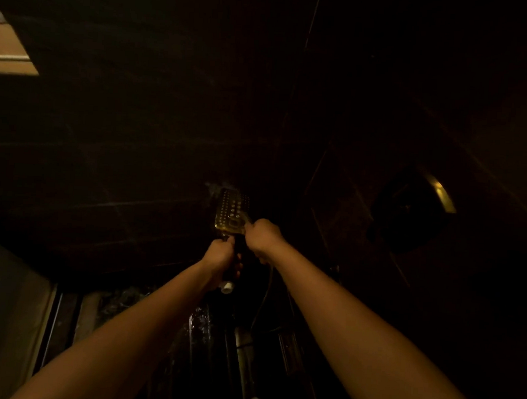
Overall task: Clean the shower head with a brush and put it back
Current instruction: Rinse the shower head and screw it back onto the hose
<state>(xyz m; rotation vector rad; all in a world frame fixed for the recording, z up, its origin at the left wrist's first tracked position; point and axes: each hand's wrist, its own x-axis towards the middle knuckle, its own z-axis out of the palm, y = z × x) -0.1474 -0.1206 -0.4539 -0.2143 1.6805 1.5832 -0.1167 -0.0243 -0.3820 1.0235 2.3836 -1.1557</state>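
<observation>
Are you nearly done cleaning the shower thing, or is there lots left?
Done: the shower head is down in the person's hands, its holey face turned towards the camera. In hand: the left hand grips its handle, and the right hand, curled tight, is at the edge of the face. It is too dark to see the brush. Left: finish scrubbing, then put it back. About halfway, I'd guess.

Rectangular shower head (231, 209) upright; dotted nozzle face toward camera.
</observation>
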